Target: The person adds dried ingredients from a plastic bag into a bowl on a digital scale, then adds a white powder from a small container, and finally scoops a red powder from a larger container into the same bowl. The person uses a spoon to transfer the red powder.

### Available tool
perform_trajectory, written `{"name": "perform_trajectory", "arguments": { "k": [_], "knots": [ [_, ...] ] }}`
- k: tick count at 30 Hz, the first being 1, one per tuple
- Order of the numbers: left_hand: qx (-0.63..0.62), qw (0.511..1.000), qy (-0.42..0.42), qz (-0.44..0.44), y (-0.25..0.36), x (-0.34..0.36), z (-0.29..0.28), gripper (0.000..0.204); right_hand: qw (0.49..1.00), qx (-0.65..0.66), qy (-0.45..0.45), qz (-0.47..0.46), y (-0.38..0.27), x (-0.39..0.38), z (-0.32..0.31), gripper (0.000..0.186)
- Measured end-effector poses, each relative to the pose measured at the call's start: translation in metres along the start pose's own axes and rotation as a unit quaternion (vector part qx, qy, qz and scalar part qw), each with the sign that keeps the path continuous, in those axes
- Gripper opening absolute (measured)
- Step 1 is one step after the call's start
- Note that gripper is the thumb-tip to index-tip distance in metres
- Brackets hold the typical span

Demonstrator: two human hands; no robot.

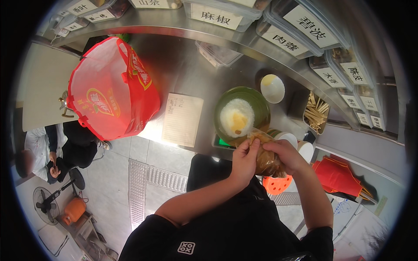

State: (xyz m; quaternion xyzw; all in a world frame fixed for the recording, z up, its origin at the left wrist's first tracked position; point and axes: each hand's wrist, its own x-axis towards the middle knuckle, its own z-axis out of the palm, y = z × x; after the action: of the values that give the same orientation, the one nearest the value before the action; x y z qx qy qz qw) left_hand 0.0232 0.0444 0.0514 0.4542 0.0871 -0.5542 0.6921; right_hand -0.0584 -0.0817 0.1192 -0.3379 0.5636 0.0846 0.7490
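My left hand point(245, 163) and my right hand point(287, 155) both grip a clear plastic bag point(266, 160) of brown powder, close to its mouth. The bag is tilted, its mouth over the near right rim of a green bowl point(262, 96). Inside that bowl lies a heap of white grains or powder point(231, 108) with a yellowish-brown patch point(240, 121) on top. Under the bowl's near edge shows a green-lit display point(222, 143), apparently a scale. A small white bowl point(272, 88) with a yellow residue stands just beyond, to the right.
A red and white bag point(106, 93) stands at the left on the steel counter, beside a handwritten sheet point(182, 119). White tubs point(305, 151) and a box of wooden sticks point(316, 114) are at the right. Labelled plastic containers point(216, 17) line the shelf above. A seated person point(56, 150) is at far left.
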Motion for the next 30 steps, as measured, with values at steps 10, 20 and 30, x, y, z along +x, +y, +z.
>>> {"name": "perform_trajectory", "arguments": {
  "k": [10, 20, 30],
  "knots": [
    [-0.001, 1.000, 0.019, 0.012, 0.000, 0.003, 0.001, 0.021, 0.999, -0.037, -0.001, -0.003, -0.003, 0.003, 0.001, 0.039],
    [-0.074, 0.996, 0.047, -0.027, 0.011, 0.001, 0.006, 0.024, 1.000, -0.003, 0.021, 0.002, -0.007, 0.004, 0.008, 0.043],
    [0.172, 0.982, -0.039, 0.071, 0.015, -0.019, -0.016, 0.017, 0.998, 0.050, 0.003, -0.033, -0.009, -0.008, 0.006, 0.045]
  ]
}}
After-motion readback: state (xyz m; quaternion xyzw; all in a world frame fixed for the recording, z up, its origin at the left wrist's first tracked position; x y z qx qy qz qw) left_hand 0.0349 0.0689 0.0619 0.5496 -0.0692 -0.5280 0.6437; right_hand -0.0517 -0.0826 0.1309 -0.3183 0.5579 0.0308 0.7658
